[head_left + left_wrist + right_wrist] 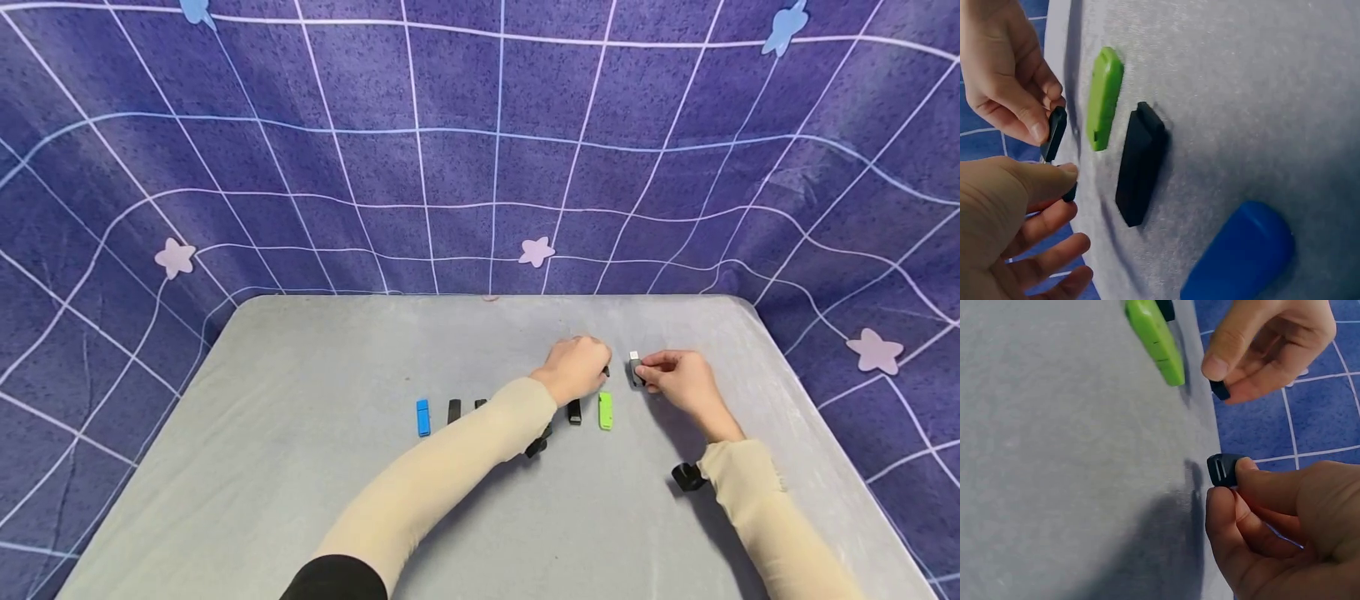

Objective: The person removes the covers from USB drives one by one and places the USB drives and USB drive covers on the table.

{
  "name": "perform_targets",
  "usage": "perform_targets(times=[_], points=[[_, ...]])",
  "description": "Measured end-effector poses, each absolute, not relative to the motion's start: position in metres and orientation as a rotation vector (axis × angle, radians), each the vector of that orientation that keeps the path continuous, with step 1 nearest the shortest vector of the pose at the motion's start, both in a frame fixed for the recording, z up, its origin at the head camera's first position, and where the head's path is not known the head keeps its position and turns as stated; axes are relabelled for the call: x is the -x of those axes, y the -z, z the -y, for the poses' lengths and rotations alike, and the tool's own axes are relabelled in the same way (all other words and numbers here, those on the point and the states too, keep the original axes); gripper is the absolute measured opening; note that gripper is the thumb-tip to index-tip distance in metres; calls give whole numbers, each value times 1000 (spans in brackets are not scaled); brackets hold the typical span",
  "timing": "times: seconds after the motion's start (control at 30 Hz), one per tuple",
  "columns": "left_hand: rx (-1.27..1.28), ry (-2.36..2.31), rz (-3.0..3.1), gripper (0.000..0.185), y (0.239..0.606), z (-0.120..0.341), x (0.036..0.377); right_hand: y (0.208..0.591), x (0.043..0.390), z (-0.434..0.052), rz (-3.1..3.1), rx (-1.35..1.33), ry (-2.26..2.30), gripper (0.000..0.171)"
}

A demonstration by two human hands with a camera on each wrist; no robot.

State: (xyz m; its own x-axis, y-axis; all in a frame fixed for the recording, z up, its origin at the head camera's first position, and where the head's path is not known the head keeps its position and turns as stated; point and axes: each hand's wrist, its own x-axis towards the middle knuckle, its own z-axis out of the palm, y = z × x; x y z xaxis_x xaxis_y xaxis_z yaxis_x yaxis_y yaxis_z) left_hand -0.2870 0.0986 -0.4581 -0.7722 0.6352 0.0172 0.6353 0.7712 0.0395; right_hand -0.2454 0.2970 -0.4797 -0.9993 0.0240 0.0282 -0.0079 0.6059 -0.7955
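Table: a grey cloth-covered table (300,467) with rounded far corners, backed by a purple grid-patterned cloth with pale stars (420,167).
Open room: the left half of the table and the near middle lie bare; the far edge runs just beyond the hands, and the right edge is near the right forearm.
Row of sticks, left to right: one blue USB stick (423,417), one black stick (453,411), another black stick (480,404) partly hidden by the left sleeve, one more black stick (574,411), and one green USB stick (605,411).
Count: one blue, one green, three black in the row; whether more hide under the arm cannot be told.
Left hand (576,369): fingers curled, thumb and forefinger pinching a small black cap (1219,390), just beyond the green stick.
Right hand (678,379): fingers curled, pinching a black USB stick (1224,469) with its silver end pointing at the left hand.
Gap: cap and stick are close together but apart, held just above the table, right of centre, towards the far edge.
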Motion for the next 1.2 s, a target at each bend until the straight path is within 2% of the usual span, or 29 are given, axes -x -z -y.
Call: perform_targets(times=[0.4,0.87,1.2], points=[[1015,-50,2918,10,476,-121,304,488,247,-296,2836,65,-1174,21],[1037,-47,2942,4,476,-137,313,493,250,-294,2854,95,-1228,18],[1028,-20,2987,13,476,-144,316,491,251,-295,2827,115,-1266,21]])
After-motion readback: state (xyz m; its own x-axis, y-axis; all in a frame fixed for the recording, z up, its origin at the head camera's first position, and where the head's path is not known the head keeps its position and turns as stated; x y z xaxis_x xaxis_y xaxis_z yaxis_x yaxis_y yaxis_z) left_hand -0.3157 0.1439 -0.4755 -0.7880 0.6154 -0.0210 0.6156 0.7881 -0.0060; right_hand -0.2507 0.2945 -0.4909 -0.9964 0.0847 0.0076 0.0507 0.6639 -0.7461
